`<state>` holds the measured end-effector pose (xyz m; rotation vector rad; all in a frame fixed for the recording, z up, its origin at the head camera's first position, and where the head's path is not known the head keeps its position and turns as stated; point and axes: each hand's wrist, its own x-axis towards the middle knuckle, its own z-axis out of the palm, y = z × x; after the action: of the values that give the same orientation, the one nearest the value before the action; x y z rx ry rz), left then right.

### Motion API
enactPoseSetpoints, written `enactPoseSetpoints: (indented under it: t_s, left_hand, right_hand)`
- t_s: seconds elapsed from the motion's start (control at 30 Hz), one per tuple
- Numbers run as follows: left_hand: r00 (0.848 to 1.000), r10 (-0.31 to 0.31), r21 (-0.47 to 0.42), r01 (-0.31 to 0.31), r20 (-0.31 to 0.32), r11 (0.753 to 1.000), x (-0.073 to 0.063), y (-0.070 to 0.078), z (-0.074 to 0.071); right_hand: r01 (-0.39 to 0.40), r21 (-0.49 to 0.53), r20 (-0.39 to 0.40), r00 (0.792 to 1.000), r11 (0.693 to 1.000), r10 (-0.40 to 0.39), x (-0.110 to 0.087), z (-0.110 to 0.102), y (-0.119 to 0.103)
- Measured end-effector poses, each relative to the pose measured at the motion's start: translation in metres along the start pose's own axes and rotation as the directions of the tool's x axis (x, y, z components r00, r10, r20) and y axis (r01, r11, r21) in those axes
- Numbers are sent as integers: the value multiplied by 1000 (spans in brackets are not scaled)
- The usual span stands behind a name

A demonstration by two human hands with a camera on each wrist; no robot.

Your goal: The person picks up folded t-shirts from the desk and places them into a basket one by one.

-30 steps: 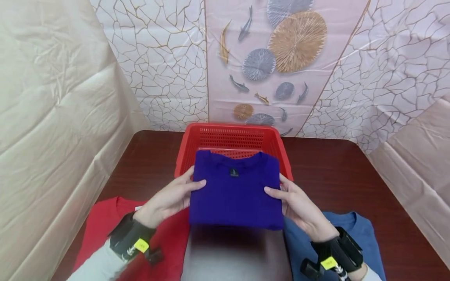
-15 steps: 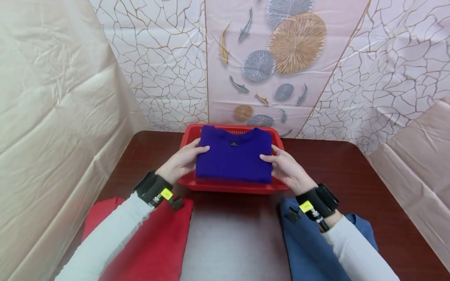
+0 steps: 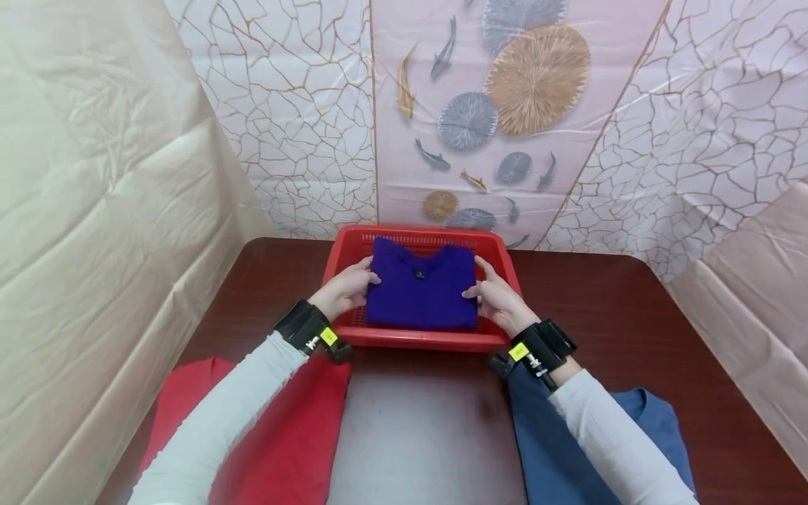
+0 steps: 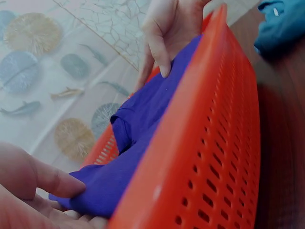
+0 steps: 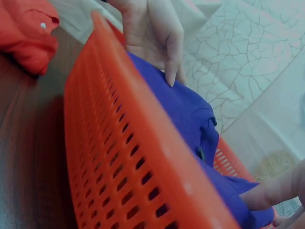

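A folded purple-blue T-shirt (image 3: 421,298), its collar and dark neck label facing up, lies within the walls of the red plastic basket (image 3: 419,339). My left hand (image 3: 346,289) pinches the shirt's left edge, thumb on top and fingers beneath. On the opposite edge my right hand (image 3: 500,300) holds it the same way. The left wrist view shows the shirt (image 4: 143,119) sagging between both hands below the basket's near rim (image 4: 162,157). From the right wrist, the thumb of my left hand (image 5: 155,36) presses on the cloth.
A folded red T-shirt (image 3: 284,435) lies at the front left of the brown table (image 3: 587,301), partly under my left sleeve. A blue T-shirt (image 3: 549,449) lies at the front right under my right forearm. Between them is a grey surface (image 3: 426,435). Patterned cloth (image 3: 309,140) hangs behind the basket.
Both hands have carried the purple-blue T-shirt forward, away from me, and lowered it from in front of the basket to inside it. The red and blue shirts stay on the table.
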<state>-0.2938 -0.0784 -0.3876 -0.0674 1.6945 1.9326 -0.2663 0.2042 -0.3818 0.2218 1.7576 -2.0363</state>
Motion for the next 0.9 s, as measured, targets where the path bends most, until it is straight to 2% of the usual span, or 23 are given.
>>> enactPoseSetpoints:
  t_s: [0.2, 0.33, 0.4, 0.43, 0.47, 0.5, 0.53, 0.57, 0.6, 0.63, 0.67, 0.7, 0.73, 0.77, 0.8, 0.83, 0.9]
  left_hand:
    - [999, -26, 52, 28, -25, 998, 5, -5, -6]
    - [997, -48, 129, 54, -54, 990, 6, -8, -12]
    - [997, -30, 191, 43, -71, 981, 4, -9, -14]
    - [997, -4, 239, 22, -77, 971, 3, -9, -14]
    - [997, 36, 309, -11, -74, 951, 1, -9, -14]
    - [995, 83, 396, -51, -63, 917, -1, -9, -13]
    - [991, 133, 500, -98, -34, 860, -3, -8, -12]
    - [986, 169, 605, -136, 3, 784, -5, -8, -11]
    - [981, 190, 701, -170, 50, 693, -6, -8, -9]
    - [974, 197, 786, -210, 114, 581, -8, -9, -7]
    - [968, 183, 846, -241, 173, 476, -9, -10, -5]
    - [963, 148, 884, -264, 223, 385, -10, -10, -4]
    - [959, 105, 910, -283, 263, 304, -11, -11, -2]
    - [956, 55, 923, -294, 289, 247, -12, -13, -1]
    - [952, 15, 932, -303, 307, 201, -11, -14, 0]
    - [949, -17, 937, -307, 314, 163, -11, -15, 1]
    - [950, -62, 946, -296, 305, 132, -10, -15, 1]
  right_hand:
    - [13, -82, 43, 999, 997, -9, 1, 0, 5]
    - [0, -165, 9, 1000, 986, 2, 5, -2, 9]
    - [16, -252, -12, 1000, 968, -19, 7, -6, 11]
    - [32, -310, -18, 999, 950, -40, 6, -8, 12]
    - [56, -387, -17, 997, 920, -69, 5, -10, 12]
    - [98, -482, 3, 994, 871, -110, 4, -12, 12]
    - [146, -575, 38, 988, 805, -152, 2, -13, 12]
    - [193, -670, 83, 979, 717, -186, 1, -14, 12]
    - [240, -747, 142, 969, 621, -203, 1, -15, 12]
    - [285, -808, 206, 957, 515, -206, 0, -15, 12]
    - [329, -848, 273, 943, 414, -191, 1, -15, 12]
    - [373, -868, 338, 928, 329, -160, 1, -15, 12]
    - [399, -875, 383, 917, 274, -112, 2, -15, 13]
    - [413, -880, 411, 909, 233, -60, 2, -15, 13]
    - [418, -883, 426, 904, 213, -8, 3, -15, 14]
    - [415, -887, 431, 902, 202, 37, 4, -14, 14]
    - [403, -893, 427, 900, 198, 91, 5, -13, 14]
